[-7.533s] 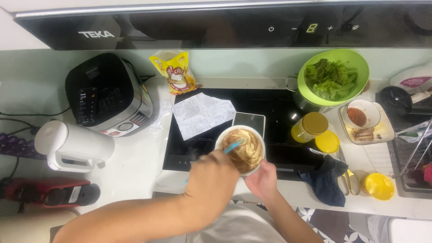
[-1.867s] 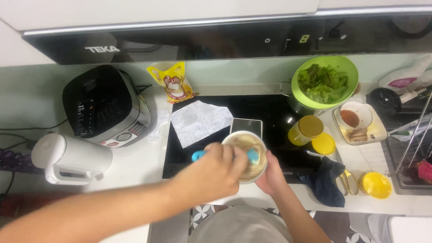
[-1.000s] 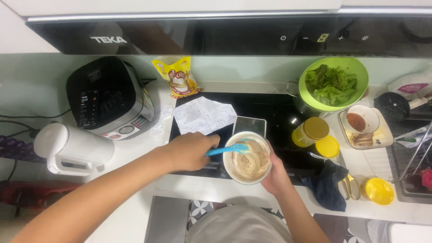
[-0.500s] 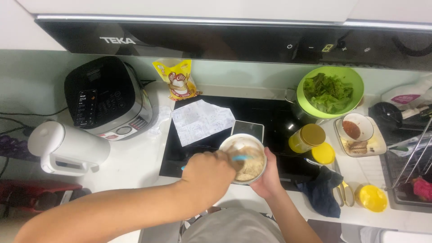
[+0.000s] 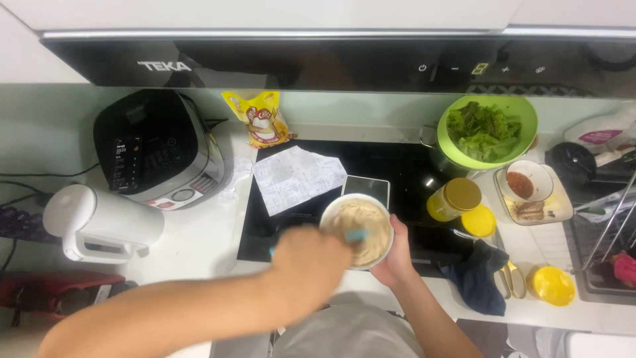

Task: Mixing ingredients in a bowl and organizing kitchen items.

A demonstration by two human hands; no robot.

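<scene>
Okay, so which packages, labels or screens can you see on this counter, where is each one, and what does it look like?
Yellow pouch: upright against the back wall, red and white picture.
Printed paper sheet: crumpled white, lying on the black cooktop.
Phone: flat behind the bowl, screen pale.
Cooker panel: small lit display on the black cooker, left.
Hood display: dim digit, top right.

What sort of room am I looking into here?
Most likely a home kitchen: a black glass cooktop set in a white counter, a black rice cooker beside it, and a green bowl of salad leaves at the back.
</scene>
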